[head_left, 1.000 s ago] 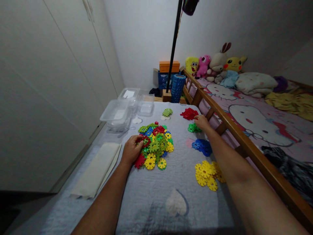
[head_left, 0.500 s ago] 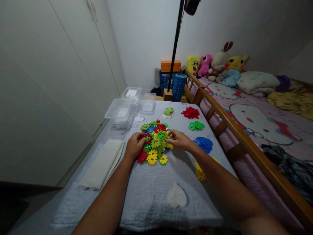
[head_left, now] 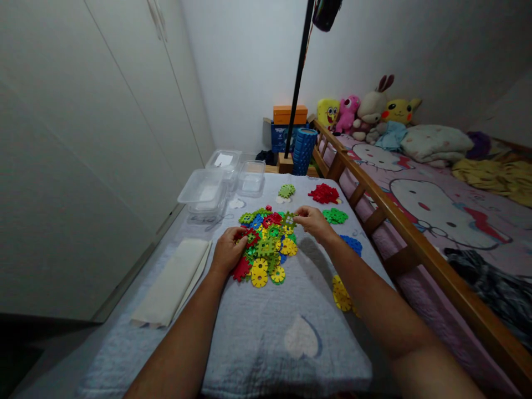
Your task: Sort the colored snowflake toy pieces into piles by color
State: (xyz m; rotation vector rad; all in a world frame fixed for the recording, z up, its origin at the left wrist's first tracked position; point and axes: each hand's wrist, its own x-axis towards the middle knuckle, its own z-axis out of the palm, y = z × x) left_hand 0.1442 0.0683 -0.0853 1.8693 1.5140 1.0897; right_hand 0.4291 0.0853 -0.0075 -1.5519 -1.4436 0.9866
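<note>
A mixed pile of flat interlocking plastic pieces (head_left: 266,247) in red, yellow, green and blue lies mid-table. My right hand (head_left: 315,223) pinches a light green square interlocking piece (head_left: 290,220) just over the pile's upper right side. At the pile's left edge, my left hand (head_left: 228,249) is closed, its fingertips on a dark red interlocking piece (head_left: 251,238). Single-colour heaps surround the pile: light green (head_left: 286,191) behind it, red (head_left: 324,193), green (head_left: 334,216), blue (head_left: 352,244) and yellow (head_left: 341,293) down the right side. My right forearm partly covers the blue and yellow heaps.
Clear plastic boxes (head_left: 202,191) stand at the table's back left, with a folded cream cloth (head_left: 172,284) in front of them. A wooden bed rail (head_left: 376,202) runs along the right side. A black pole (head_left: 297,83) rises behind the table.
My right hand has moved up and away from the pile's right side, lifting the light green square piece. My left hand stays at the pile's left edge.
</note>
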